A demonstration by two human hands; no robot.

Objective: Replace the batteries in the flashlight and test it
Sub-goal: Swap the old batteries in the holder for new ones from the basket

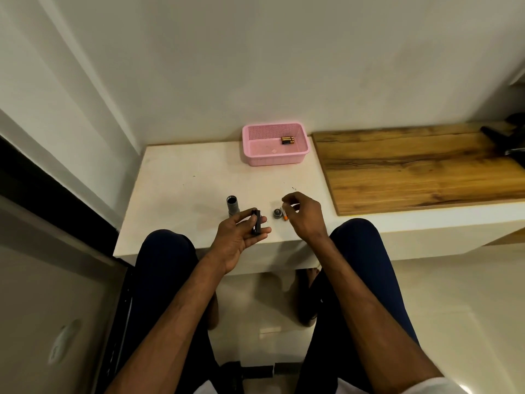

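My left hand (240, 237) holds a black battery holder (256, 221) between thumb and fingers above the white table's front edge. The grey flashlight body (233, 205) stands open end up just left of that hand. My right hand (305, 216) hovers over the table with fingers curled; nothing is visibly held in it. Right beside it lie the round tail cap (277, 214) and an orange-tipped white battery (284, 214). A pink basket (255, 143) at the back of the table contains two copper-topped batteries (287, 140).
The low white table (184, 177) meets a wall behind. A wooden board (412, 166) covers the ledge to the right, with a dark object (505, 137) at its far right. My knees press against the table's front edge.
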